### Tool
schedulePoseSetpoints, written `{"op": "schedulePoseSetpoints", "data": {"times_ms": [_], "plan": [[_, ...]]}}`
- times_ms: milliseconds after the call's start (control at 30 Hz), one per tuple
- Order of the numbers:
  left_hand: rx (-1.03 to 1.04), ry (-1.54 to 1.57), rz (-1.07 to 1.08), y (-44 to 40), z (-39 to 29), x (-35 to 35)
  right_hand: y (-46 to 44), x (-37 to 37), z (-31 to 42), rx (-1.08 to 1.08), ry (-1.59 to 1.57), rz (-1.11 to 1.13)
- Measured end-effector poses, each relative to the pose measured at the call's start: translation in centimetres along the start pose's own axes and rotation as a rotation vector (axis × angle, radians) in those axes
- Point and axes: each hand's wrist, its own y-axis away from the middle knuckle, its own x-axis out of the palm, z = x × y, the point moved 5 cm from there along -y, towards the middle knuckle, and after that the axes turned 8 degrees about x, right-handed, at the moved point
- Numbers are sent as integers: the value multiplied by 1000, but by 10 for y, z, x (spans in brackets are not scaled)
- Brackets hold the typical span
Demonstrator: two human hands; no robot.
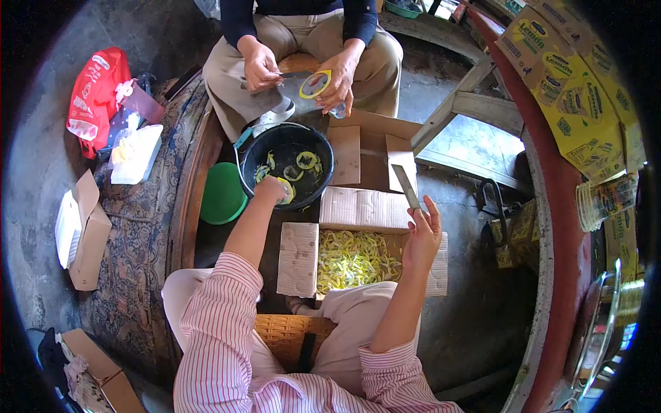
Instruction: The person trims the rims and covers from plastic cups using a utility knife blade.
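Note:
My left hand (273, 189) reaches into a black bucket (325, 148), its fingers closed around a yellow-rimmed piece (286, 193). Several yellow rings and scraps lie on the bucket's bottom. My right hand (422, 237) is raised at the right, over the edge of an open cardboard box (298, 258), and holds a flat grey blade (405, 187) that points up and to the left. Yellow-green strips (354, 265) fill the bottom of this box. Across from me, a co-worker's hands (334, 82) hold a yellow-rimmed clear cup (315, 84) and a thin blade.
A second open cardboard box (375, 162) stands beyond the strips. Left of the bucket is a green lid (222, 196). A red bag (100, 93) lies at the upper left. Along the right runs a red-edged frame (561, 227) beside yellow printed cartons (568, 89).

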Motion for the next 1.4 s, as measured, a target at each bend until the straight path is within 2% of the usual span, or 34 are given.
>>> {"op": "schedulePoseSetpoints", "data": {"times_ms": [267,367,567,767,967,1267,1367,1400], "plan": [[-33,-88,86,-4,-4,0,0,1,-1,-2,6,23],[25,-176,108,-17,-2,12,2,2,-1,-3,9,31],[0,-155,43,1,-7,3,1,2,-3,-7,-2,38],[-13,-89,135,14,-11,-8,4,4,-3,3,29,22],[-49,-27,32,0,8,7,4,6,-6,12,73,4],[16,-78,33,-5,11,10,4,7,-8,18,100,20],[83,-74,-29,-5,10,12,1,7,-10,20,94,16],[115,57,-101,2,9,9,-3,4,-13,24,97,23]]}}
